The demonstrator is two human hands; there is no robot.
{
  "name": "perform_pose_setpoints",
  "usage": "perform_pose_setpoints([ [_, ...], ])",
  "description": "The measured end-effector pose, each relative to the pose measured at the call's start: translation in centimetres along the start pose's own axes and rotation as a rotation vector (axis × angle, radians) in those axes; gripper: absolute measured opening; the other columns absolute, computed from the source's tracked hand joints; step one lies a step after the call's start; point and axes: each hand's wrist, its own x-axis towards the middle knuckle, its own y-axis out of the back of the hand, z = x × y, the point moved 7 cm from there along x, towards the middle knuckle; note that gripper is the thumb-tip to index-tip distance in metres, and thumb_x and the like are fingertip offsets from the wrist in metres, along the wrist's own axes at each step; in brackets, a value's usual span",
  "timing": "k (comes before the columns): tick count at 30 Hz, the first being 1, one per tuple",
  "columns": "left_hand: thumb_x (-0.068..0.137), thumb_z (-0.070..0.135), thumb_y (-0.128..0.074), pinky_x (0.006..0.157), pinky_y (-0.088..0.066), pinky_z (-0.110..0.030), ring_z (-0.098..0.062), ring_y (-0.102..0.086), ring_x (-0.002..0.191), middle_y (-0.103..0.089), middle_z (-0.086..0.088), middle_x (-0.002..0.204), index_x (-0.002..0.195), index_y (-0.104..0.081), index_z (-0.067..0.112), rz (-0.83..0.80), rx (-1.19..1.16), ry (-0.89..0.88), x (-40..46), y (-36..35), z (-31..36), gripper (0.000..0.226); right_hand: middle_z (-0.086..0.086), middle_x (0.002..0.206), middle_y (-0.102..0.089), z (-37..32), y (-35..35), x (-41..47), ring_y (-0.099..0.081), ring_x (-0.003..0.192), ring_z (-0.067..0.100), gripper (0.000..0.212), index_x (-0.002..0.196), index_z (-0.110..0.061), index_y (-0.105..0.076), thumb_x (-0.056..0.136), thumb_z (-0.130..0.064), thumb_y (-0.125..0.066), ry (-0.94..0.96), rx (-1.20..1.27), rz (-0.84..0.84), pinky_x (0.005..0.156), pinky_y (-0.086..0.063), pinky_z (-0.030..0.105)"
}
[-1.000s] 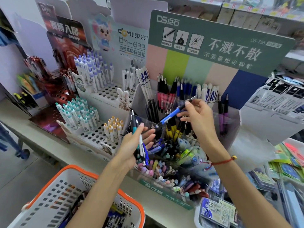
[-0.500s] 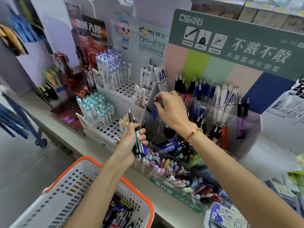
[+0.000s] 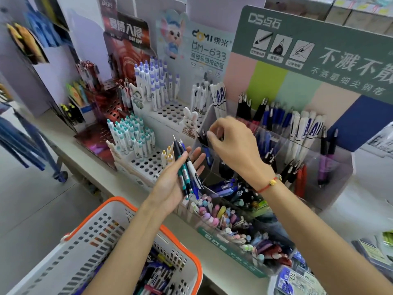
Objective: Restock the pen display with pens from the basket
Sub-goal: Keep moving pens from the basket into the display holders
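My left hand (image 3: 170, 184) holds a bundle of teal, blue and black pens (image 3: 185, 169) upright, just left of the clear acrylic pen display (image 3: 336, 167). My right hand (image 3: 231, 143) hovers over the display's leftmost compartment. Its fingertips pinch the top of a blue pen (image 3: 207, 155) that stands inside, next to black pen tips. Other compartments hold black, blue, white, red and purple pens. A white basket with an orange rim (image 3: 127, 204) sits at the lower left with more pens (image 3: 157, 271) lying in it.
White peg stands to the left hold teal-capped pens (image 3: 131, 137) and purple-capped pens (image 3: 155, 86). A red stand (image 3: 119, 99) sits further left. A front tray (image 3: 234, 226) is full of mixed pens. Packets (image 3: 297, 279) lie at the lower right. A green sign (image 3: 319, 39) rises behind.
My right hand carried the blue pen left and down into the leftmost compartment. My left hand lifted its bundle slightly and spread its fingers. The view shifted left.
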Motion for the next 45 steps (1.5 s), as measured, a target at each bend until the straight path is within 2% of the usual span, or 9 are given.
perform_pose_setpoints([
  [3, 0.102, 0.017, -0.043, 0.095, -0.053, -0.036, -0.019, -0.071, 0.097, -0.070, -0.009, 0.109, 0.112, -0.058, 0.008, 0.024, -0.073, -0.040, 0.4, -0.1, -0.3, 0.020, -0.006, 0.079, -0.069, 0.1, -1.2, -2.5, -0.066, 0.071, 0.011, 0.022, 0.092, -0.018, -0.070, 0.090, -0.039, -0.065, -0.144, 0.206, -0.240, 0.068, -0.055, 0.030],
  [6, 0.103, 0.021, -0.042, 0.083, -0.059, -0.034, -0.018, -0.072, 0.092, -0.071, -0.008, 0.104, 0.102, -0.063, 0.007, 0.060, -0.094, -0.023, 0.9, -0.3, -1.1, 0.025, -0.009, 0.076, -0.068, 0.1, -2.9, -4.3, -0.067, 0.071, 0.010, 0.032, 0.089, -0.020, -0.067, 0.086, -0.052, -0.066, -0.193, 0.193, -0.403, 0.069, -0.057, 0.033],
  [15, 0.101, 0.007, -0.044, 0.078, -0.059, -0.031, -0.019, -0.065, 0.113, -0.065, -0.008, 0.127, 0.132, -0.052, 0.005, 0.047, 0.165, -0.020, 1.3, -1.4, -2.3, 0.032, -0.006, 0.080, -0.071, 2.0, -3.5, -5.8, -0.067, 0.078, 0.015, 0.018, 0.088, -0.023, -0.072, 0.089, -0.039, -0.065, -0.203, 0.072, -0.375, 0.075, -0.057, 0.038],
  [21, 0.101, 0.007, -0.046, 0.090, -0.055, -0.039, -0.016, -0.067, 0.109, -0.071, 0.001, 0.115, 0.117, -0.060, 0.012, 0.047, 0.282, -0.064, 1.2, -2.1, -2.6, 0.022, -0.001, 0.078, -0.072, 3.3, -3.0, -6.4, -0.068, 0.065, 0.008, 0.021, 0.093, -0.013, -0.071, 0.091, -0.033, -0.066, -0.301, 0.267, -0.417, 0.076, -0.058, 0.036],
  [25, 0.100, 0.003, -0.046, 0.092, -0.053, -0.038, -0.022, -0.070, 0.102, -0.070, -0.009, 0.118, 0.117, -0.053, 0.005, 0.105, 0.180, -0.063, 1.5, -2.0, -2.7, 0.019, -0.001, 0.079, -0.072, 4.5, -0.5, -7.3, -0.069, 0.070, 0.010, 0.015, 0.099, -0.016, -0.064, 0.096, -0.030, -0.059, -0.355, 0.319, -0.276, 0.076, -0.058, 0.038],
  [30, 0.099, 0.001, -0.047, 0.089, -0.055, -0.037, -0.022, -0.072, 0.093, -0.074, -0.008, 0.104, 0.104, -0.057, 0.008, 0.037, 0.180, -0.029, 1.0, -3.8, -3.4, 0.013, -0.004, 0.080, -0.068, 7.8, 5.7, -9.3, -0.069, 0.067, 0.011, 0.013, 0.100, -0.024, -0.052, 0.094, -0.016, -0.059, -0.478, 0.551, 0.132, 0.067, -0.059, 0.036],
  [34, 0.099, 0.003, -0.048, 0.087, -0.056, -0.035, -0.021, -0.072, 0.094, -0.074, -0.006, 0.105, 0.106, -0.057, 0.008, -0.029, 0.204, 0.038, 0.7, -5.1, -5.2, 0.013, -0.008, 0.081, -0.065, 11.4, 9.4, -10.9, -0.066, 0.073, 0.012, 0.011, 0.097, -0.018, -0.052, 0.092, -0.011, -0.060, -0.494, 0.447, 0.380, 0.071, -0.059, 0.044],
  [39, 0.100, 0.003, -0.046, 0.086, -0.057, -0.037, -0.021, -0.072, 0.092, -0.073, -0.007, 0.107, 0.108, -0.057, 0.009, -0.074, 0.249, 0.088, 0.5, -6.2, -7.1, 0.015, -0.007, 0.083, -0.063, 12.1, 8.8, -11.6, -0.062, 0.080, 0.015, 0.012, 0.091, -0.015, -0.062, 0.090, -0.026, -0.067, -0.368, 0.165, 0.299, 0.069, -0.050, 0.026],
  [45, 0.099, 0.002, -0.047, 0.084, -0.057, -0.035, -0.021, -0.073, 0.090, -0.072, -0.008, 0.109, 0.112, -0.055, 0.006, -0.083, 0.295, 0.125, 0.3, -6.4, -8.0, 0.016, -0.003, 0.082, -0.050, 11.8, 7.1, -10.3, -0.050, 0.090, 0.028, 0.024, 0.088, -0.013, -0.071, 0.084, -0.037, -0.073, -0.304, -0.176, 0.096, 0.076, -0.038, 0.037],
])
